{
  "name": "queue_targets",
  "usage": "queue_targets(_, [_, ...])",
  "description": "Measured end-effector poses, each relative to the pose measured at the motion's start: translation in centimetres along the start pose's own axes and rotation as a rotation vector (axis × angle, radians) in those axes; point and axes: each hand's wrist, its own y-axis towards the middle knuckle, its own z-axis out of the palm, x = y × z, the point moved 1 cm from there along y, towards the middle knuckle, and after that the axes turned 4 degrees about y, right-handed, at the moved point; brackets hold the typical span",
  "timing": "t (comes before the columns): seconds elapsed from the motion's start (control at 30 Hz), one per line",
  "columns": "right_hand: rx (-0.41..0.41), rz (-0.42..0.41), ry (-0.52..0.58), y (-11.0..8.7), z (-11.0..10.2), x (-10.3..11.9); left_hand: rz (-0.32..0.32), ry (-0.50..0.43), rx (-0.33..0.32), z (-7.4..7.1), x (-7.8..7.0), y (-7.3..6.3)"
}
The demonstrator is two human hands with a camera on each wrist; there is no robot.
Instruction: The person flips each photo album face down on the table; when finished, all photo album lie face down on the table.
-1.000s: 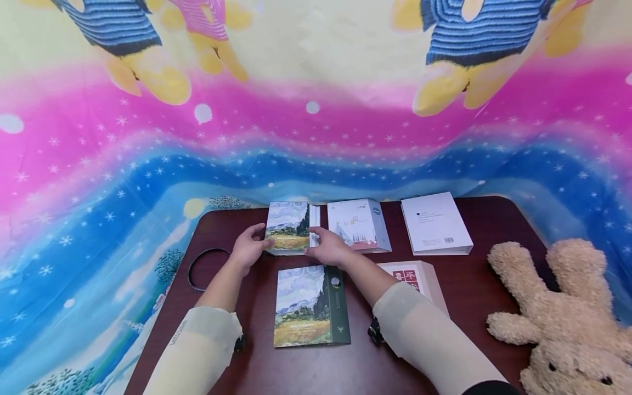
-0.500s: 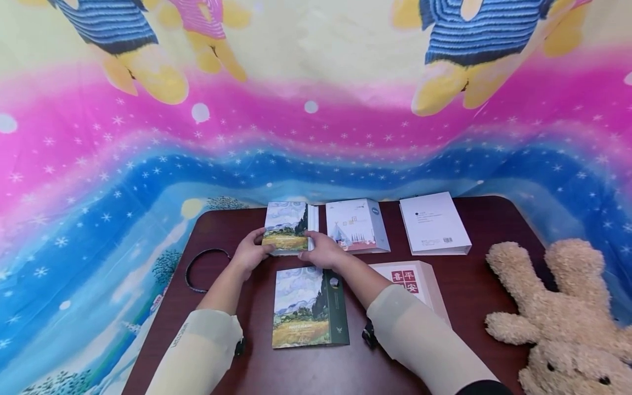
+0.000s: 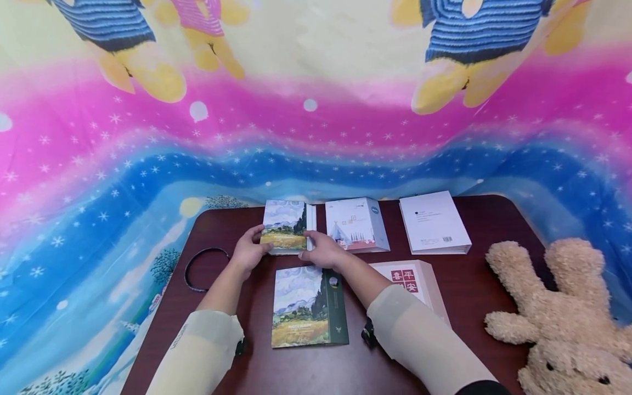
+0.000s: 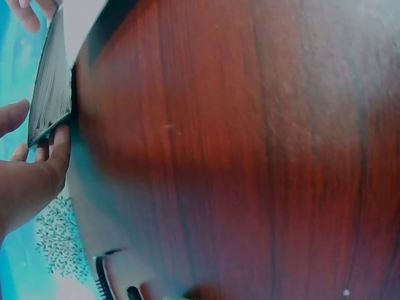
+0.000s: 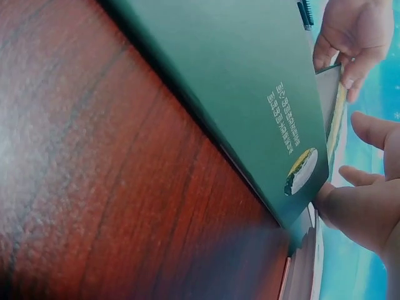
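At the back left of the table, a photo album (image 3: 283,226) with a painted field and a dark cypress on its cover lies flat, white edge to the right. My left hand (image 3: 248,249) grips its near left corner, thumb by the near edge. My right hand (image 3: 323,248) holds the near right corner with thumb and fingers. In the left wrist view, left fingers (image 4: 60,147) reach under the edge of the album (image 4: 53,94). Nearer me lies a matching piece (image 3: 301,307) with the same painting, "PHOTO ALBUM" lettering and a green side.
Right of the hands are a white album with a tent drawing (image 3: 350,222) and a plain white album (image 3: 434,222). My right forearm covers part of one with red characters (image 3: 405,280). A thin dark loop (image 3: 186,269) lies left, a teddy bear (image 3: 568,307) right.
The right hand shifts slightly left and nearer along the album's right side, then stays. The album moves very slightly left; the left hand keeps its place at the corner.
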Motion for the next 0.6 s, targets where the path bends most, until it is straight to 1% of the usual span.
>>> queue_targets(0.2, [0.001,-0.010,-0.007,0.0,-0.1,0.1,0.048,-0.012,-0.035,0.0,-1.4,-0.5])
queue_targets(0.43, [0.008,-0.006,0.025,-0.1,-0.1,0.3,0.061,-0.083,-0.024,0.1,-2.2,-0.9])
queue_targets(0.6, [0.009,0.006,0.046,-0.2,-0.1,0.4,0.082,-0.083,-0.026,0.2,-2.7,-1.2])
